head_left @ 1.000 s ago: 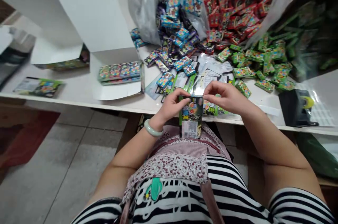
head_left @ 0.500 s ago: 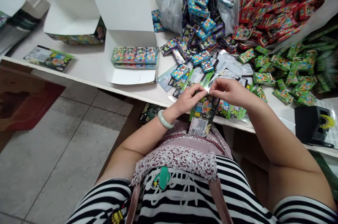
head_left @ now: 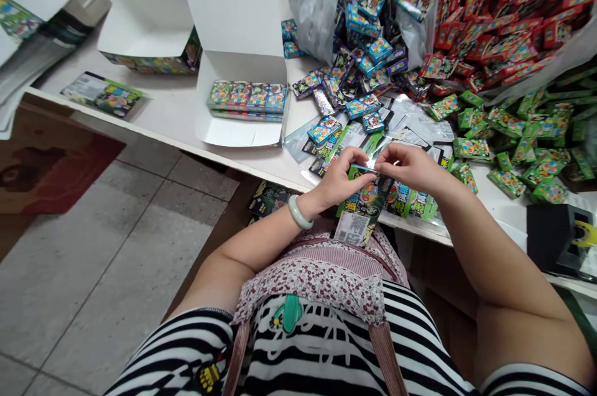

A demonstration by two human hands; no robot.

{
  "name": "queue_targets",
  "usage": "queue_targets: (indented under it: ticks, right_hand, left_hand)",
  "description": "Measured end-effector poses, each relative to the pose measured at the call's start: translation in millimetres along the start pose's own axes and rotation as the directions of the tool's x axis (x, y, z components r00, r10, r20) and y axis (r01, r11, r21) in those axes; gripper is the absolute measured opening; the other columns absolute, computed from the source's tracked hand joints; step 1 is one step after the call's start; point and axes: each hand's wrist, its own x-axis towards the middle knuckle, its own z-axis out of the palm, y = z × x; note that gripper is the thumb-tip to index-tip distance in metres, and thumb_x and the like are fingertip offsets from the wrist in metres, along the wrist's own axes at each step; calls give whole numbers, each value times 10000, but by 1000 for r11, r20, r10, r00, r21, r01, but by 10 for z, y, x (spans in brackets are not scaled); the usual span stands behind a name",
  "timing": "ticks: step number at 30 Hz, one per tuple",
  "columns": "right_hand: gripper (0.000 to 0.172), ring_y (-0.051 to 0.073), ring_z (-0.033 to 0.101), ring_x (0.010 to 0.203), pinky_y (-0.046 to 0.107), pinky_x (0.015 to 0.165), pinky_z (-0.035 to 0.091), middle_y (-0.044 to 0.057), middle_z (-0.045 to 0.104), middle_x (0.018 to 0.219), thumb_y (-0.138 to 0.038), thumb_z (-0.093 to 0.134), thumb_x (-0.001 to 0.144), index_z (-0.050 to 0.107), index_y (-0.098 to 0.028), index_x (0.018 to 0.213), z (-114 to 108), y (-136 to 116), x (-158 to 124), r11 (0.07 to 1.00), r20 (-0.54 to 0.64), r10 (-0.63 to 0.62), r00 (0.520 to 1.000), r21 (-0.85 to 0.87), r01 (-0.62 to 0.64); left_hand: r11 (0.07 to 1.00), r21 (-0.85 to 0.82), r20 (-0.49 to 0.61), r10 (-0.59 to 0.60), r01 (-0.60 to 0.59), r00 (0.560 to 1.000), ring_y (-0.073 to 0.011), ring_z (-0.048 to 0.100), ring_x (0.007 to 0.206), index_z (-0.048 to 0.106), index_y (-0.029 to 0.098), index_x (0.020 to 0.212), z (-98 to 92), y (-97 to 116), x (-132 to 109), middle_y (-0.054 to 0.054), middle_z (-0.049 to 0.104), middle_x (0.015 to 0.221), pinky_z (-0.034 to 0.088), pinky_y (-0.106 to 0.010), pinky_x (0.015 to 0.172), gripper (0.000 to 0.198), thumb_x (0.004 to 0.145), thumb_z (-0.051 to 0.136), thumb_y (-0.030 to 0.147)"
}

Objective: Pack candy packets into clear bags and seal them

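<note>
A flat printed packet (head_left: 354,225), black and green with a white label panel, hangs from my fingers at the table's front edge. My left hand (head_left: 339,183), with a pale bangle on the wrist, grips its top left, the thumb lying across the front. At the top right edge, my right hand (head_left: 405,166) pinches the packet between thumb and fingertips. Behind the hands lie more flat printed packets (head_left: 417,202) in clear film. Small blue candy boxes (head_left: 325,129) rest just beyond my left hand.
An open white carton (head_left: 242,132) holds rows of small boxes. Another open carton (head_left: 144,63) and a single packet (head_left: 103,94) are further left. Piles of purple and blue, red boxes (head_left: 504,29) and green boxes (head_left: 473,148) fill the right. A black tape dispenser (head_left: 553,237) sits at right.
The view has shifted, so the table's things sit slightly further right. My left thumb and fingers have spread apart a little at the packet's top. Both hands still hold the packet.
</note>
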Motion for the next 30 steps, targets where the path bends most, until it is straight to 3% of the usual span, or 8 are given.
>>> queue_targets:
  ticks: [5,11,13,16,19,22,24,30]
  right_hand:
    - [206,123,523,532,250,472,398,-10,606,640,-342,715,645,583,-215,739,71,61,45,886,247,278,928,308,-347]
    - [253,126,455,431,259,357,365,-23,543,556,-403,733,584,575,-226,670,79,44,-29,805,371,342,864,359,-473]
    - [278,135,474,480,269,404,398,-13,556,593,-448,777,597,617,-241,689,28,52,-46,852,319,262,911,366,-374]
    - [321,156,527,613,294,534,462,22,617,721,-536,826,621,694,-279,761,-77,101,-72,905,128,131,983,389,-172]
    - [416,177,540,666,330,602,484,47,639,784,-649,825,598,708,-291,776,-139,204,-112,925,-4,117,993,364,-108]
    - [480,166,521,628,337,606,481,33,620,736,-703,804,590,684,-270,758,-85,314,-162,943,-31,123,992,314,-107]
    - [500,153,511,604,325,596,477,14,598,691,-704,798,595,678,-254,774,-4,353,-198,949,20,127,992,290,-127]
    - [482,146,542,624,294,571,492,6,627,733,-650,799,608,693,-235,828,113,417,-253,947,155,158,975,258,-194]
  left_hand:
    - [991,-113,0,-72,71,997,-188,629,983,490,221,1178,-5,-79,-166,-48,615,1029,538,-363,885,451,825,746,335]
    - [934,-270,320,-142,234,937,-233,683,998,577,181,1151,-161,-13,-476,-95,690,1077,597,-412,872,474,870,674,550]
    - [972,-191,241,-92,140,966,-235,687,1017,588,196,1172,-410,166,-444,-96,693,1116,610,-413,874,462,890,651,556]
    - [991,114,-49,68,-62,996,-223,686,1036,577,235,1208,-1004,462,-223,-65,691,1147,613,-420,889,408,918,638,515]
    - [834,545,-271,276,-89,922,-192,646,1136,557,223,1272,-1676,537,125,-28,683,1158,558,-393,958,334,1002,513,416]
    - [607,794,-206,337,-45,919,-212,592,1258,600,183,1256,-2157,282,446,-72,668,1280,463,-405,1114,316,973,462,202]
    - [502,863,-185,225,49,957,-248,563,1307,612,153,1255,-2319,5,571,-117,655,1326,425,-453,1153,401,906,425,86]
    - [425,900,-55,-114,99,992,-324,395,1455,541,103,1367,-2322,-558,529,-172,502,1505,279,-582,1219,555,822,446,59]
